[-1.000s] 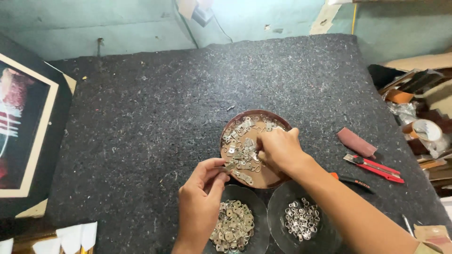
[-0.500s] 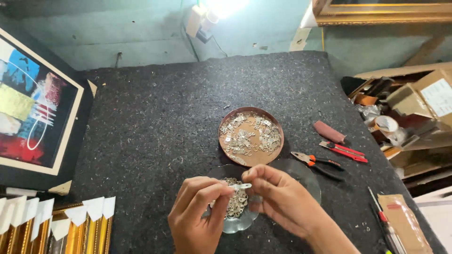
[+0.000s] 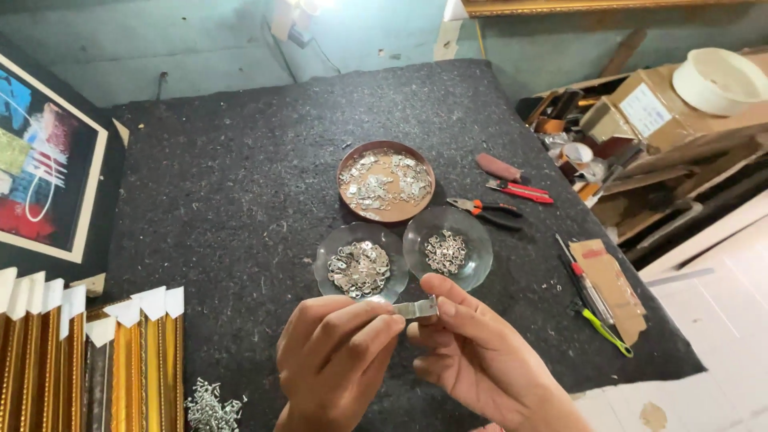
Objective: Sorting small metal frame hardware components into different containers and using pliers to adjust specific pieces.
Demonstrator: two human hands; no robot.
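Both hands meet near the front edge of the dark felt-covered table (image 3: 240,192). My left hand (image 3: 336,356) and my right hand (image 3: 472,352) pinch the two ends of a small flat metal hanger plate (image 3: 416,309) between fingertips. Just beyond them sit two clear glass dishes: the left dish (image 3: 324,258) holds a heap of metal hanger parts, the right dish (image 3: 476,260) holds small silver rings. Behind those stands a brown round dish (image 3: 386,215) with several more loose metal pieces.
Red-handled pliers (image 3: 520,190), black-handled pliers (image 3: 484,210) and a maroon pad (image 3: 498,166) lie right of the dishes. Pens and cardboard (image 3: 604,284) lie near the right edge. Gold frame mouldings (image 3: 88,352) stand at front left, a painting (image 3: 40,160) at left, cluttered boxes (image 3: 656,112) at right.
My hands left the brown dish and drew back toward me with a metal plate held between them. The view tilted, so the dishes now lie farther from my hands.
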